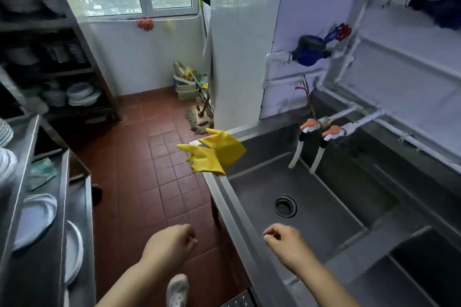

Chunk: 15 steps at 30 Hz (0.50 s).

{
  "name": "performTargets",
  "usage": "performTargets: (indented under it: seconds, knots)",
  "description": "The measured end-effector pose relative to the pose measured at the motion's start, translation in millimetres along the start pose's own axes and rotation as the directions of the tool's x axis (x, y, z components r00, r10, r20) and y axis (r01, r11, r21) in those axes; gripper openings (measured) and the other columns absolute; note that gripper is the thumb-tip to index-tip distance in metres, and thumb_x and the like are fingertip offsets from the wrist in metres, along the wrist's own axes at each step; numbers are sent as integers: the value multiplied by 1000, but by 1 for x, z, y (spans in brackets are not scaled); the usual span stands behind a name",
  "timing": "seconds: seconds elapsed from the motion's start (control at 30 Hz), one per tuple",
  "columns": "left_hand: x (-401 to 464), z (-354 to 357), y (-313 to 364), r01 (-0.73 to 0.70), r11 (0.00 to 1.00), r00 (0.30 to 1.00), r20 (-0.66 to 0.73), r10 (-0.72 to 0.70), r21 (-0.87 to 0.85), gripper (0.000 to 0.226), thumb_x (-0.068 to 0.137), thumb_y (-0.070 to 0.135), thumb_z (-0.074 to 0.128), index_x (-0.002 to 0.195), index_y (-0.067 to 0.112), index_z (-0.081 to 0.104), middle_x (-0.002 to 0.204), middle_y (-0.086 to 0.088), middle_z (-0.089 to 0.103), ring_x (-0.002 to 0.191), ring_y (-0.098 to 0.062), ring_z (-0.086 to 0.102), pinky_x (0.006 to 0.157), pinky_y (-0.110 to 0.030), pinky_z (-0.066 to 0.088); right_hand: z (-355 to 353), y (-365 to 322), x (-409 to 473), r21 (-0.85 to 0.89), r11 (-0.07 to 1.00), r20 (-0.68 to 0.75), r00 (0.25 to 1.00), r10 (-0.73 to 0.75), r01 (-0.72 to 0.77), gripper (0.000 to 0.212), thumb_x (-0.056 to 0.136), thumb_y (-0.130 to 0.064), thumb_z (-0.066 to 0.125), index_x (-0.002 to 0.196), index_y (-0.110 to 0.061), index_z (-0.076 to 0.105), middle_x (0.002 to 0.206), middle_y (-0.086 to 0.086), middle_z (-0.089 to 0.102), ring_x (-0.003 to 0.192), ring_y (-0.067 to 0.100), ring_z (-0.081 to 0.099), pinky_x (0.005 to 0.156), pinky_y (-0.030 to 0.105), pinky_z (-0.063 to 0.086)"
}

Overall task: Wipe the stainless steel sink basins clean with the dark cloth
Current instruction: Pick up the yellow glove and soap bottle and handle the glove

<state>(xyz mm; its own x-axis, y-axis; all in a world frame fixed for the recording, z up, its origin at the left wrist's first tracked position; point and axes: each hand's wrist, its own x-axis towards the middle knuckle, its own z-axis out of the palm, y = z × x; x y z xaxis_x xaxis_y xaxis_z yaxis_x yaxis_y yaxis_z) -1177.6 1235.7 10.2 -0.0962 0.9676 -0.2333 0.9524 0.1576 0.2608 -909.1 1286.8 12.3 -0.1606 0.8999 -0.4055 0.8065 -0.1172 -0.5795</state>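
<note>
Both forearms reach forward from the bottom of the view, palms turned down. The left hand (pixel 172 240) hangs over the red tiled floor (pixel 139 157), its fingers loosely curled and holding nothing. The right hand (pixel 284 239) hovers over the near edge of the sink (pixel 239 227), above the near basin (pixel 321 209), fingers also loosely curled and empty, the thumb close to the forefinger. Neither hand touches the steel. The drain (pixel 286 206) lies in the basin just ahead of the right hand. A second basin (pixel 434 257) sits to the right. Yellow gloves (pixel 214 153) drape over the sink's far left rim, well ahead of both hands. No dark cloth shows anywhere.
</note>
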Motion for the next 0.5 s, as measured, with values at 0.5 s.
performTargets:
  seconds: [0.5]
  knots:
    - [314, -55, -94, -183, 979, 982, 37, 187, -93, 35, 88, 28, 50, 122, 25, 56, 124, 2, 57, 113, -21, 53, 81, -33, 46, 35, -120, 178, 73, 953, -9, 955, 295, -294, 15, 89, -28, 55, 99, -28, 67, 92, -10, 64, 85, 8, 59, 72, 22, 44]
